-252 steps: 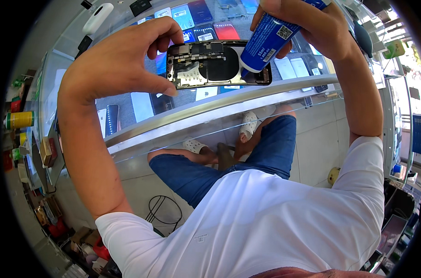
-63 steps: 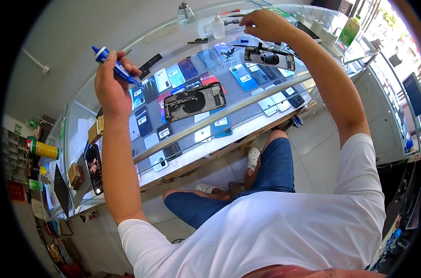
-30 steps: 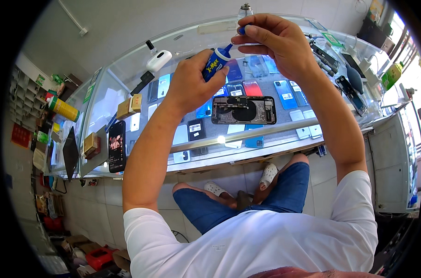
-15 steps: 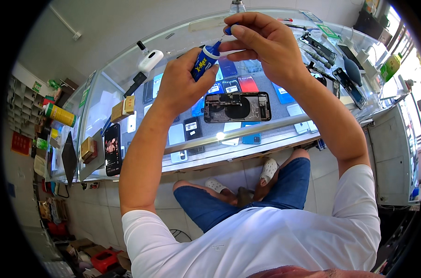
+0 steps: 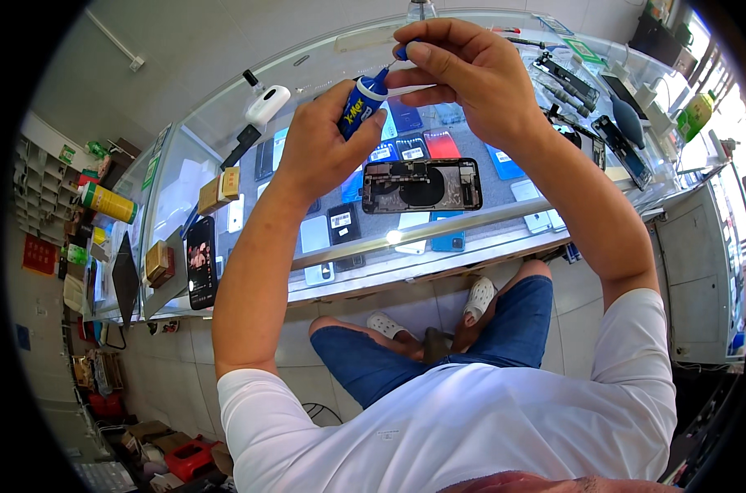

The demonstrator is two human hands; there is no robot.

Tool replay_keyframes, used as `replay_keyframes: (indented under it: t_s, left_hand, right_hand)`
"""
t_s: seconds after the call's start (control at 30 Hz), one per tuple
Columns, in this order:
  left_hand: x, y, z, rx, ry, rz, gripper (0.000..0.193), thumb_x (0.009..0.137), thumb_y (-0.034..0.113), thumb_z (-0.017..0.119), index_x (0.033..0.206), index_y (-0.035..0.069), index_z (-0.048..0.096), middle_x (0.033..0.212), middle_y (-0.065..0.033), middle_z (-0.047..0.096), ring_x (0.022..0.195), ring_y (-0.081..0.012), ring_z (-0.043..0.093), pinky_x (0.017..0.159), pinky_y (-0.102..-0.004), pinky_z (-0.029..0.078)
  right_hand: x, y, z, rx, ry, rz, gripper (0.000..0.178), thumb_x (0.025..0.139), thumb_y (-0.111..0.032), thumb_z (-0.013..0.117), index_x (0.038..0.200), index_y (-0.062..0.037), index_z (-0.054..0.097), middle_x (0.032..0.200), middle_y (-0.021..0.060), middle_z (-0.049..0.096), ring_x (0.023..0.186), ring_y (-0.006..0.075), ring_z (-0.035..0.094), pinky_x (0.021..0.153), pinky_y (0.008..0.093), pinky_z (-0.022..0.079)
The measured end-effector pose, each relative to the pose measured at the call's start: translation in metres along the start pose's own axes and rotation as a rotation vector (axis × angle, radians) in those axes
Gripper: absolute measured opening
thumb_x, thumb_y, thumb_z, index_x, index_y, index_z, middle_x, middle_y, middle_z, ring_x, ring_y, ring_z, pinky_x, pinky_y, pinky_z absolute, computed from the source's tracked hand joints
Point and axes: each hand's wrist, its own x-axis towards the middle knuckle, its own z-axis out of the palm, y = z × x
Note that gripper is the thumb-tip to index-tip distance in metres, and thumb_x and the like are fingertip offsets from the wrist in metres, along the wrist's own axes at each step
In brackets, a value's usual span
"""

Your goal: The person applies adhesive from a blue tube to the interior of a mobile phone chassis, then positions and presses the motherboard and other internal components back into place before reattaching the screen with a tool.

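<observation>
The left hand [image 5: 328, 135] grips a blue tube [image 5: 362, 108], its nozzle [image 5: 381, 76] tilted up; the right hand [image 5: 484, 82] pinches a small blue cap [image 5: 402, 52] near that tip. An opened phone [image 5: 422, 186] lies on the glass desk [image 5: 482, 218], apart from both hands

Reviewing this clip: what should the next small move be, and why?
Probably ease the blue cap onto the nozzle: the right hand pinches the cap just off the uncovered nozzle, while the left hand grips the blue tube, its tip pointing toward the cap.
</observation>
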Motion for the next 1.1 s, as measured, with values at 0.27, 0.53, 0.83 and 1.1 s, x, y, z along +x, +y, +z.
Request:
replay_keyframes:
  t_s: [0.27, 0.53, 0.83, 1.1]
  left_hand:
    - [0.0003, -0.0022, -0.0015, 0.007, -0.008, 0.002, 0.03, 0.098, 0.031, 0.07, 0.11, 0.004, 0.069, 0.08, -0.0031, 0.062, 0.072, -0.011, 0.056, 0.067, -0.0283, 0.047]
    - [0.0009, -0.0002, -0.0006, 0.028, 0.004, 0.013, 0.031, 0.096, 0.03, 0.071, 0.109, 0.003, 0.068, 0.081, -0.0094, 0.067, 0.07, -0.0188, 0.062, 0.067, -0.034, 0.051]
    - [0.0014, 0.0009, -0.0005, 0.045, 0.005, 0.007, 0.03, 0.094, 0.029, 0.071, 0.108, 0.003, 0.068, 0.08, -0.0123, 0.069, 0.068, -0.0237, 0.065, 0.067, -0.0366, 0.053]
    - [0.0011, -0.0009, 0.0003, 0.034, 0.003, 0.012, 0.029, 0.095, 0.029, 0.07, 0.107, 0.003, 0.068, 0.078, -0.0115, 0.069, 0.067, -0.0226, 0.065, 0.066, -0.0361, 0.053]
  right_hand:
    - [-0.0003, -0.0008, 0.0011, -0.001, 0.009, 0.003, 0.029, 0.106, -0.013, 0.067, 0.129, 0.003, 0.067, 0.117, 0.0143, 0.072, 0.104, 0.027, 0.079, 0.086, 0.0337, 0.068]
    - [-0.0006, -0.0001, 0.0017, 0.016, 0.018, 0.028, 0.029, 0.105, -0.014, 0.067, 0.129, 0.0031, 0.067, 0.117, 0.0144, 0.072, 0.104, 0.027, 0.079, 0.086, 0.0341, 0.068]
    - [-0.0011, -0.0006, -0.0001, 0.043, 0.0, 0.02, 0.03, 0.105, -0.014, 0.068, 0.129, 0.0034, 0.067, 0.115, 0.0128, 0.072, 0.102, 0.0263, 0.079, 0.086, 0.0339, 0.068]
    - [-0.0008, -0.0004, 0.0007, 0.033, 0.006, 0.023, 0.029, 0.105, -0.014, 0.069, 0.127, 0.0037, 0.069, 0.114, 0.013, 0.073, 0.102, 0.0257, 0.079, 0.085, 0.0338, 0.068]
